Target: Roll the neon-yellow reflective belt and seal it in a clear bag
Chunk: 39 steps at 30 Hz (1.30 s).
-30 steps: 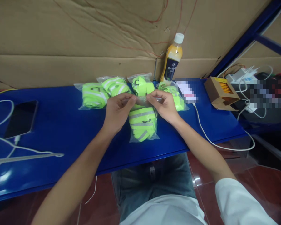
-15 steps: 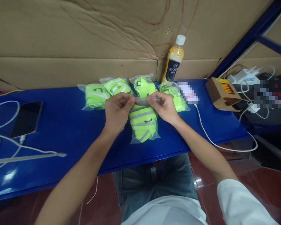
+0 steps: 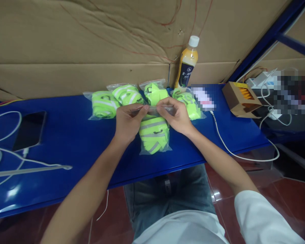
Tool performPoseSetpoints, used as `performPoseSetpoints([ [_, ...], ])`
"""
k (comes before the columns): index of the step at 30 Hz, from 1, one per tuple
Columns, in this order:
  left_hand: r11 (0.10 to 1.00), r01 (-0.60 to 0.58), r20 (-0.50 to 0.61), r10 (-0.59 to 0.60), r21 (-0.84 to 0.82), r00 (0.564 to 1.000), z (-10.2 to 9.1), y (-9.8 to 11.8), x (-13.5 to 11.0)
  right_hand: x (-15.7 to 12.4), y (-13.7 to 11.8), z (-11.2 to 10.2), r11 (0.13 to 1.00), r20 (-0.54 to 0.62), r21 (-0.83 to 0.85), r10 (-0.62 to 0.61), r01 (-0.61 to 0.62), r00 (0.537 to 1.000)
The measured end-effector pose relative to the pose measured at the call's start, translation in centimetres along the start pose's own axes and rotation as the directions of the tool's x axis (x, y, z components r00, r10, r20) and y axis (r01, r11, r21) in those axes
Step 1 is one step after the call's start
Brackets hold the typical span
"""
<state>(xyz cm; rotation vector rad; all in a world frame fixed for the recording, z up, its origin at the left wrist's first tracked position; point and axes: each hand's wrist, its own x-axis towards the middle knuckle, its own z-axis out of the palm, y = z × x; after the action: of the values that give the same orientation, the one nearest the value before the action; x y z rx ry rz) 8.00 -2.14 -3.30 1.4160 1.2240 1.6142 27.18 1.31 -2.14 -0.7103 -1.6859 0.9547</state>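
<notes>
A clear plastic zip bag (image 3: 155,135) with a folded neon-yellow reflective strap inside lies on the blue table in front of me. My left hand (image 3: 130,121) pinches the left part of its top edge between thumb and fingers. On the same edge, my right hand (image 3: 175,115) pinches a little to the right, the two thumb tips close together. Behind my hands stand several similar filled bags: one at the left (image 3: 104,104), a striped one beside it (image 3: 127,95), a middle one (image 3: 155,93), and one at the right (image 3: 189,103), partly behind my right hand.
A drink bottle (image 3: 186,66) stands against the cardboard wall. Right of it are a blurred-out phone (image 3: 203,98) on a white cable and an open carton (image 3: 241,100). A dark phone (image 3: 29,130) and white cables lie at the left of the blue table (image 3: 78,135).
My thumbs have drawn slightly closer together along the bag's top edge. Both hands still pinch it, and the view has shifted a little.
</notes>
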Motion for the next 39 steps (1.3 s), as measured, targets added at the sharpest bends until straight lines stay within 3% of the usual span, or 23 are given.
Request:
performPoseSetpoints([
  [4,0.994,-0.097,-0.047,0.100,0.060,0.994,0.4,0.1,-0.4,0.2,0.2,-0.1,0.999,0.007,-0.026,0.024,-0.024,1.000],
  [9,0.996,-0.023,0.023,0.025,-0.081,0.999,0.7,-0.3,-0.4,-0.1,-0.2,0.0,0.995,-0.056,-0.099,-0.008,0.002,0.998],
  [17,0.991,0.017,0.036,-0.013,-0.133,0.999,1.1,-0.3,-0.7,0.0,0.1,0.3,0.996,-0.025,0.034,0.088,-0.088,0.996],
  [22,0.979,0.074,-0.043,-0.084,-0.192,0.996,1.3,-0.3,-0.6,0.2,0.1,0.3,0.997,-0.098,-0.003,0.077,-0.078,0.992],
  [26,0.991,-0.002,-0.055,-0.005,-0.133,0.998,0.9,-0.4,-0.3,0.3,0.3,0.1,0.982,-0.093,0.118,0.161,-0.150,0.983],
  [29,0.987,0.004,-0.094,-0.019,-0.159,0.995,0.8,-0.6,-0.1,0.5,0.8,0.0,0.956,-0.098,0.200,0.239,-0.216,0.966],
  [34,0.955,0.042,-0.098,-0.073,-0.293,0.993,0.8,-1.1,0.1,0.4,1.2,0.3,0.950,-0.166,0.255,0.225,-0.179,0.960],
  [39,0.979,0.010,-0.128,-0.037,-0.203,0.991,0.7,-1.1,0.0,0.3,1.0,0.5,0.926,-0.145,0.302,0.281,-0.228,0.949],
])
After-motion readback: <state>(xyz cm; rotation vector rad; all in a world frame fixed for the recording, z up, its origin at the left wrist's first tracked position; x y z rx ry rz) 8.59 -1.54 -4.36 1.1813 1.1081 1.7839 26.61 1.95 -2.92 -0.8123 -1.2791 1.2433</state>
